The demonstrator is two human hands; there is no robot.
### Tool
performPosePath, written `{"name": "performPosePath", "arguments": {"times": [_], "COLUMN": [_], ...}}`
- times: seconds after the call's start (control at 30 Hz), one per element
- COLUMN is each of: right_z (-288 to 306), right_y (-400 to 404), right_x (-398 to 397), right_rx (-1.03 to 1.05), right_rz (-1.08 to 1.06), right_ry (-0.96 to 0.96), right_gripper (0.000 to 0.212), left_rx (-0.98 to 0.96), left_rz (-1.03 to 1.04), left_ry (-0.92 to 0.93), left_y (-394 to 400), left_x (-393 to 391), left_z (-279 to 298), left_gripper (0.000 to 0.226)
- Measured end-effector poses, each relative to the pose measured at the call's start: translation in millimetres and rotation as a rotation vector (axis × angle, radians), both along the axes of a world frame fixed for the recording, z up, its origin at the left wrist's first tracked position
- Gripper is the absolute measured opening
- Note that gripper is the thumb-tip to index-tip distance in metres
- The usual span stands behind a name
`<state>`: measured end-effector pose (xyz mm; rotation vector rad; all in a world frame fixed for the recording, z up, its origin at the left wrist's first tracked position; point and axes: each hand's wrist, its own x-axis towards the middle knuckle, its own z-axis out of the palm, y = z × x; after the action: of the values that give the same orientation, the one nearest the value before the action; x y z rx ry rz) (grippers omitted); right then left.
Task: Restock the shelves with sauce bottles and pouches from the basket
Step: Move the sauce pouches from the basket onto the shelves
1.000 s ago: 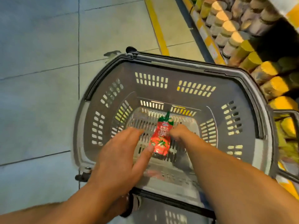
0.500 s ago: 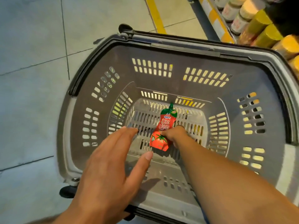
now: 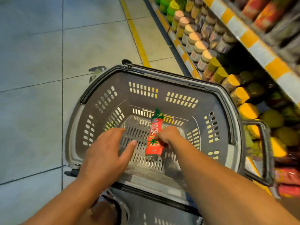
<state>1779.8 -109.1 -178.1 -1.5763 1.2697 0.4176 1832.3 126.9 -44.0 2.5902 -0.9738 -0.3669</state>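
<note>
A: Where's the pouch?
B: The red tomato sauce pouch [image 3: 154, 135] sits inside the grey basket [image 3: 224, 111], green cap pointing away, with the right hand [image 3: 167, 135] curled round its lower half, gripping it.
A: And the other hand?
B: The left hand [image 3: 107, 148] hovers just beside it, fingers spread, holding nothing. Jars [image 3: 199, 49] line the shelf [image 3: 240, 31] on the right.

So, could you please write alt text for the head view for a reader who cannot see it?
A person's right hand grips a red tomato sauce pouch inside a grey basket, while the open left hand hovers beside it. Shelves of jars line the right side.
</note>
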Motion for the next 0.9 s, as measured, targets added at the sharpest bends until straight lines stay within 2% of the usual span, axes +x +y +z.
{"name": "performPosePath", "arguments": {"times": [0.1, 0.37, 0.53, 0.7, 0.9], "right_z": [53.0, 190.8, 264.3, 305.0, 311.6], "right_y": [-12.2, -34.9, -54.1, -67.4, -81.1], "right_x": [-14.5, -107.6, -200.6, -303.0, -388.1], "right_rx": [-0.017, -0.167, -0.271, -0.306, -0.382], "right_rz": [0.025, -0.122, -0.265, -0.475, -0.681], "right_ry": [-0.088, -0.319, -0.439, -0.571, -0.654], "right_gripper": [0.016, 0.032, 0.025, 0.025, 0.024], "left_rx": [-0.006, -0.148, -0.250, -0.336, -0.427], "left_rz": [-0.015, -0.102, -0.228, -0.397, -0.564], "left_ry": [-0.023, 0.012, 0.038, 0.029, 0.036], "left_y": [-4.7, -46.1, -90.5, -126.9, -189.3], "left_x": [0.2, -31.0, -83.6, -132.2, -188.2], "left_z": [2.4, 28.9, 62.2, 99.0, 129.3], "left_gripper": [0.060, 0.064, 0.056, 0.055, 0.046]}}
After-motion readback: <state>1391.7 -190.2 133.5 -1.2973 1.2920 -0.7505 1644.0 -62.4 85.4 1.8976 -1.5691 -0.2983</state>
